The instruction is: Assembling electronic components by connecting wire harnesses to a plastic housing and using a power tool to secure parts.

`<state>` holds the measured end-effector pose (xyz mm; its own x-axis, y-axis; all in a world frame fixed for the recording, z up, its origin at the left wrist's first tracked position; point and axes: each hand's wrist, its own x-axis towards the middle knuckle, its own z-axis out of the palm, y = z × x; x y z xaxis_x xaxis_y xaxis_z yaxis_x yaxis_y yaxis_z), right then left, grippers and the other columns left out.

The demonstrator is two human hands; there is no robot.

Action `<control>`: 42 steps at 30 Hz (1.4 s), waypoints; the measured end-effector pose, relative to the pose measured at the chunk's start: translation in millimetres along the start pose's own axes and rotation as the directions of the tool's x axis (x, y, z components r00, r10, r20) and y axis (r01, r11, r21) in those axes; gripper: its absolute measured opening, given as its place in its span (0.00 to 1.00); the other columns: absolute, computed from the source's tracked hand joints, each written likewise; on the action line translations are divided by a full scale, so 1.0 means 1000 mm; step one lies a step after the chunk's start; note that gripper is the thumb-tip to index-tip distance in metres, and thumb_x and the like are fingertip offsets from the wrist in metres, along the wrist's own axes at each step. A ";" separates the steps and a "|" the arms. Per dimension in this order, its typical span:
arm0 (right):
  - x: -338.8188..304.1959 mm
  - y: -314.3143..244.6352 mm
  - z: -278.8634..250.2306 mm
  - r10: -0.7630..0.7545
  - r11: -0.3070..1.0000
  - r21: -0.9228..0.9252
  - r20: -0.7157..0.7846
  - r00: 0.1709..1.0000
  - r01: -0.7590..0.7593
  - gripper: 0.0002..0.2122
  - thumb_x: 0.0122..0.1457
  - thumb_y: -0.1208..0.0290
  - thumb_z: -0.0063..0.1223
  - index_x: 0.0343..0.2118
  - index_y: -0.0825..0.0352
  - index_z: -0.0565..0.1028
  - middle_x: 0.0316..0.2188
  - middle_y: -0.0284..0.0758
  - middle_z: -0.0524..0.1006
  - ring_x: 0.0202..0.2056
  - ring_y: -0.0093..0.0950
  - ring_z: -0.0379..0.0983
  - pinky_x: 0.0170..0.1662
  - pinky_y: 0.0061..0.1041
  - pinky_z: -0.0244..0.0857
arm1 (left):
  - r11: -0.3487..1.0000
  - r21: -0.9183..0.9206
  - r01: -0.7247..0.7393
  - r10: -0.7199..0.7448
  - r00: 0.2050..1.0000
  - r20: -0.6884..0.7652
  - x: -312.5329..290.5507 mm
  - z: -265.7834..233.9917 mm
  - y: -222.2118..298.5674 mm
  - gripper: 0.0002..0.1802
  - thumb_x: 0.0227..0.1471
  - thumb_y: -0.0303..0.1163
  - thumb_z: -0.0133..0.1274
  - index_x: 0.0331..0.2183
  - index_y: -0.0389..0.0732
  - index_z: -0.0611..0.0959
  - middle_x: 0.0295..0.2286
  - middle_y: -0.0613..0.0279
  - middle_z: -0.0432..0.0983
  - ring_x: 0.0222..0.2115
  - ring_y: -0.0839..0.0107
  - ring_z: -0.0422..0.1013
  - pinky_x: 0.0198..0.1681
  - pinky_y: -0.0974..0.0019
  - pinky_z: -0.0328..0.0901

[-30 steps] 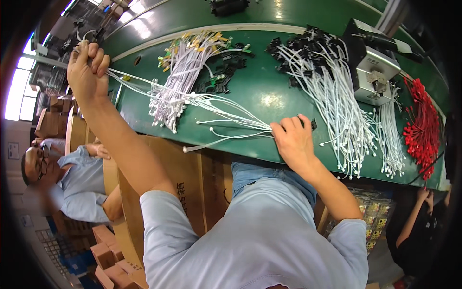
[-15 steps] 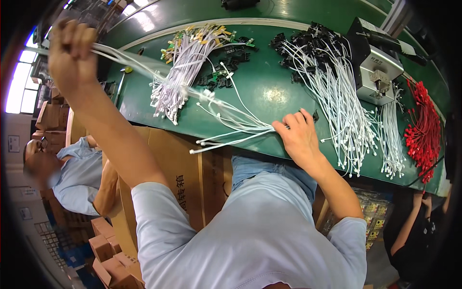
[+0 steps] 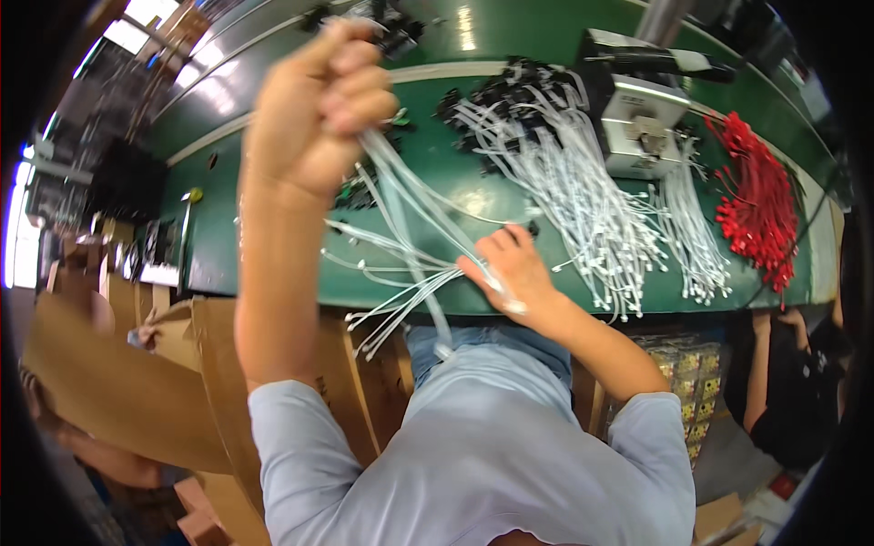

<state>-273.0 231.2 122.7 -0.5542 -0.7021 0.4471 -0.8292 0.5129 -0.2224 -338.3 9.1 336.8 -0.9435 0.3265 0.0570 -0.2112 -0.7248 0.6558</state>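
Observation:
My left hand (image 3: 332, 109) is raised high above the green bench, fingers closed in a fist. From it hang several long white cables (image 3: 393, 177), slightly blurred; some of their lower ends fall across the bench edge and over my right hand. Close to the bench's near edge, my right hand (image 3: 517, 271) is closed on the gathered part of another bundle of white cables (image 3: 421, 289). That bundle fans out leftward, its small white connectors (image 3: 369, 348) sticking past the edge. Green and black parts (image 3: 357, 193) lie partly hidden behind my left wrist.
White cables with black ends (image 3: 583, 196) lie right of centre, beside a grey metal box device (image 3: 637, 118). Further right are a thinner white cable bundle (image 3: 687, 237) and red cables (image 3: 756, 205). A cardboard box (image 3: 273, 346) stands at left; a person in black (image 3: 787, 391) is at right.
My left hand has swung from the far left toward the middle, its cables now hanging near my right hand. My right hand keeps its bundle. The view has shifted, and cardboard flaps now cover the left person.

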 end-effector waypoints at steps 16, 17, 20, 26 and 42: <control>0.001 0.001 0.009 0.019 0.999 0.044 0.006 1.000 -0.019 0.11 0.52 0.70 0.50 0.38 0.56 0.78 0.34 0.31 0.73 0.42 0.32 0.70 0.58 0.44 0.56 | -0.122 0.978 -0.170 0.205 0.960 0.193 -0.007 -0.069 -0.133 0.21 0.45 0.37 0.63 0.39 0.34 0.80 0.39 0.50 0.78 0.42 0.53 0.73 0.50 0.61 0.65; 0.000 0.000 0.010 0.036 0.998 0.048 -0.049 0.998 -0.033 0.11 0.52 0.70 0.49 0.38 0.55 0.79 0.35 0.32 0.73 0.42 0.32 0.70 0.58 0.44 0.55 | -0.312 0.940 -0.137 0.043 0.987 0.157 -0.035 -0.063 -0.129 0.27 0.41 0.43 0.65 0.41 0.36 0.79 0.39 0.52 0.75 0.43 0.52 0.70 0.51 0.55 0.62; 0.000 0.002 0.000 0.016 0.997 0.078 0.061 0.998 -0.021 0.10 0.53 0.70 0.49 0.38 0.58 0.78 0.34 0.32 0.72 0.40 0.32 0.69 0.58 0.44 0.56 | -0.560 0.809 -0.176 -0.109 0.984 0.139 -0.082 -0.077 -0.140 0.35 0.36 0.48 0.67 0.44 0.38 0.77 0.37 0.55 0.73 0.44 0.56 0.68 0.51 0.50 0.58; 0.004 -0.003 0.001 0.073 0.995 0.064 -0.007 0.997 -0.072 0.10 0.51 0.75 0.57 0.38 0.62 0.77 0.29 0.32 0.70 0.36 0.32 0.68 0.56 0.42 0.60 | -0.708 0.682 -0.184 -0.099 0.982 0.161 -0.097 -0.111 -0.149 0.12 0.44 0.35 0.59 0.31 0.42 0.74 0.29 0.62 0.69 0.36 0.62 0.68 0.46 0.52 0.60; 0.011 -0.007 -0.018 0.217 0.975 -0.012 -0.129 0.968 -0.221 0.14 0.52 0.73 0.59 0.43 0.64 0.75 0.33 0.33 0.73 0.39 0.33 0.69 0.55 0.40 0.58 | -0.890 0.360 -0.279 -0.136 0.917 0.374 -0.052 -0.084 -0.099 0.03 0.44 0.29 0.53 0.23 0.44 0.74 0.21 0.65 0.70 0.26 0.66 0.73 0.40 0.58 0.65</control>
<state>-271.3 229.1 144.9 -0.7069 -0.5042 0.4960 -0.6856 0.6608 -0.3055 -290.1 12.8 205.2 -0.7411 0.6253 0.2444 0.5433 0.7725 -0.3288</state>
